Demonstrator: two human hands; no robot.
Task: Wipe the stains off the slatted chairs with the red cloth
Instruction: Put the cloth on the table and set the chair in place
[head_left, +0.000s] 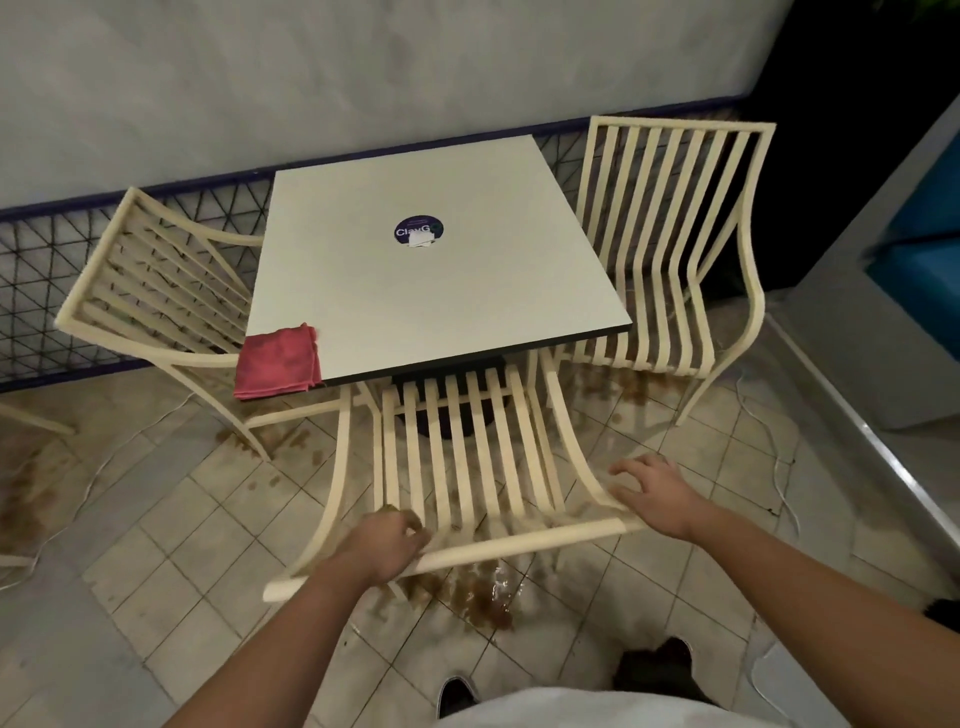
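A person stands behind the near slatted chair (467, 467), which is tucked under a square white table (467, 249). The left hand (389, 543) curls closed around the chair's top rail at the left; the right hand (652, 491) rests fingers spread, gripping nothing, at the rail's right corner. The red cloth (278, 364) lies folded on the table's near-left corner, overhanging the edge, beyond and left of the left hand, which is the nearer one. Brown stains (467, 597) mark the floor below the chair.
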